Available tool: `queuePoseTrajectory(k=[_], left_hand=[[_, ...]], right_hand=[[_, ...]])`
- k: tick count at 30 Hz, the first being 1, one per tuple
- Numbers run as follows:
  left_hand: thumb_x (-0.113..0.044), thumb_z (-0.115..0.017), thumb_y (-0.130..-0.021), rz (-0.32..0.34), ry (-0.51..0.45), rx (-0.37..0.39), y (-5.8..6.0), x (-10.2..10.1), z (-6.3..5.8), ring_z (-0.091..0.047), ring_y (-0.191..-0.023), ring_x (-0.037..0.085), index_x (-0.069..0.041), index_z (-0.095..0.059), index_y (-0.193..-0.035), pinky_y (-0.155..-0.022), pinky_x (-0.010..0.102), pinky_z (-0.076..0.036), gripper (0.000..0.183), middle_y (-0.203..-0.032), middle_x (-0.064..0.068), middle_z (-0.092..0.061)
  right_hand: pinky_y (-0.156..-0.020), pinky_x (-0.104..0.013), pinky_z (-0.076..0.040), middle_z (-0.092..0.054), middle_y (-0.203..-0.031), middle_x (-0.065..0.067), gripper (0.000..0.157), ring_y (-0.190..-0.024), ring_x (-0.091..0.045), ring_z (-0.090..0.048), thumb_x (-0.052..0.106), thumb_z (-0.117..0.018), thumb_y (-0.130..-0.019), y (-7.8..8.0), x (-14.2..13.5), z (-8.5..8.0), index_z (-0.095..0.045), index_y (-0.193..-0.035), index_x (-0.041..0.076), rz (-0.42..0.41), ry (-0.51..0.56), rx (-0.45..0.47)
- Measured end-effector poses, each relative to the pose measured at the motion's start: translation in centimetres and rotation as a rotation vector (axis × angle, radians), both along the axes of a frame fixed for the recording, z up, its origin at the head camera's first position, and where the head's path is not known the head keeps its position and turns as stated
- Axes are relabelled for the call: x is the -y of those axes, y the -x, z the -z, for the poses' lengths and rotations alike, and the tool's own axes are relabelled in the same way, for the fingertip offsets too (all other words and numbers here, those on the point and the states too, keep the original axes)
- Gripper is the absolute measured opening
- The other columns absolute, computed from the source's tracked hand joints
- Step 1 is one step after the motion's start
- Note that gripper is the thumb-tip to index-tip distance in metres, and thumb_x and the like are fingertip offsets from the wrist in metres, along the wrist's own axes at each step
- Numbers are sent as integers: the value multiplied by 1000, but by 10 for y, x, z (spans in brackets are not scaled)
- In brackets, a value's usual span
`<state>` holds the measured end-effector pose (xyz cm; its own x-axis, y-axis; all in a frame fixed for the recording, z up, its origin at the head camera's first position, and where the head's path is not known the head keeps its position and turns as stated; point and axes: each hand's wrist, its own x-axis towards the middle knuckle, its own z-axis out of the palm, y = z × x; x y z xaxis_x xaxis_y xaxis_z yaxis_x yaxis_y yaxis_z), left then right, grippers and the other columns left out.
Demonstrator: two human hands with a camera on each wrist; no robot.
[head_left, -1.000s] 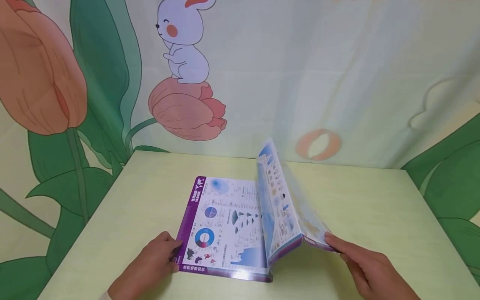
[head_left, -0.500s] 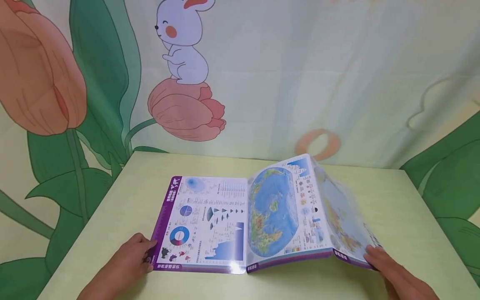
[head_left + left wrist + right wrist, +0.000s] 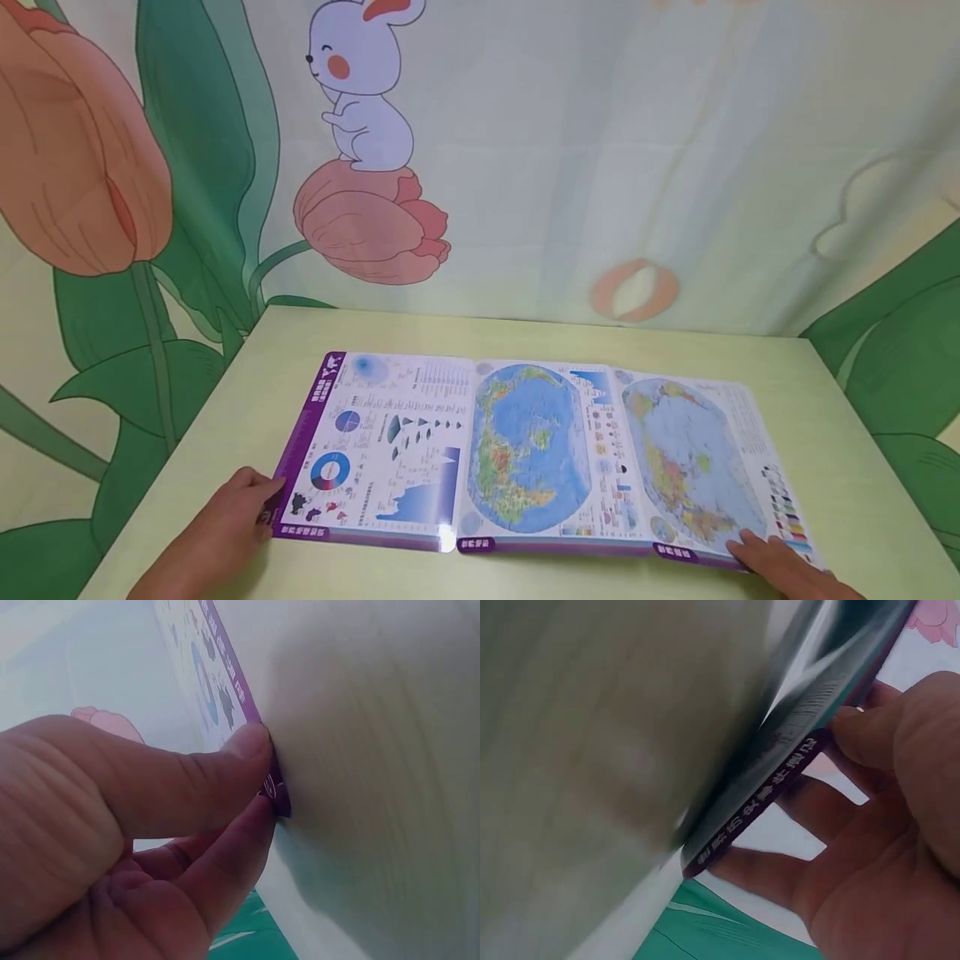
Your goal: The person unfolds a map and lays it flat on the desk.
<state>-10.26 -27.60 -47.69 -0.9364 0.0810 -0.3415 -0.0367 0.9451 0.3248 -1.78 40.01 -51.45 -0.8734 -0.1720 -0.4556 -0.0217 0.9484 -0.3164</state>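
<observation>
A fold-out world map lies spread on the table in three glossy panels with purple edging. Charts fill its left panel, and world maps fill the middle and right ones. At the near left corner my left hand pinches the purple edge; its thumb and a finger meet on that corner in the left wrist view. My right hand holds the right panel's near corner, fingers on the printed face. The right wrist view shows the thumb at the edge of the map and the panel's underside tilted off the tabletop.
The pale yellow-green table reaches back to a hanging cloth backdrop printed with a rabbit, tulips and green leaves. Bare tabletop shows behind the map and to both sides of it.
The right hand has moved right and down, unfolding the middle and right panels from a raised, bent stack to nearly flat. The left hand has slid left with its corner.
</observation>
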Motion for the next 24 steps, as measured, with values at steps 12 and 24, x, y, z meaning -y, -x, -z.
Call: queuePoseTrajectory(k=[12,24], left_hand=[[1,-76,-92,28,9,-23,2,11,0,-61,-104,26,13,-54,-145,-99,53,-59,59,-121,16,-57],[-76,-68,-86,33,102,-152,-10,-69,-36,-14,-157,58,-5,-26,-167,-114,82,-23,115,-174,28,-16]], right_hand=[[-92,-82,-46,-52,-161,-13,81,-139,-62,-47,76,-63,-90,-7,-3,9,-55,-154,27,-65,-63,-42],[-86,-94,-35,-42,-165,-22,90,-143,-62,-39,76,-61,-92,13,56,-53,-35,-166,32,-9,-156,-409]])
